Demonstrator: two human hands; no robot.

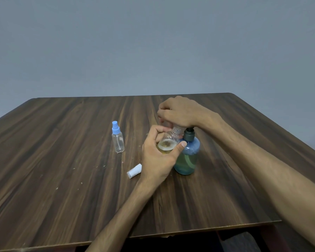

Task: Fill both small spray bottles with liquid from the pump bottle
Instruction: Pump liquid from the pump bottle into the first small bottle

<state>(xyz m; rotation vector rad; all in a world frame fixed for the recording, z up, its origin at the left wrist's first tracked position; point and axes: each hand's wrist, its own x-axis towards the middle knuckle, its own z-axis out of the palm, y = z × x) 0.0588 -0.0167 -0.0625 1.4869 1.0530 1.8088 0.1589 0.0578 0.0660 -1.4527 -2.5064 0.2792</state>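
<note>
My left hand grips a small clear spray bottle, tilted, cap off, with yellowish liquid in its lower part. Its threaded neck sits under the pump head of the blue-green pump bottle, which stands just right of it. My right hand rests on top of the pump with fingers curled over it; the pump head itself is hidden. A second small spray bottle, clear and empty-looking, stands upright to the left with its blue spray cap on. A white and blue cap lies on its side near my left wrist.
Everything sits on a dark wood-grain table with small crumbs scattered on it. A plain grey wall rises behind the far edge. The near table edge runs below my forearms.
</note>
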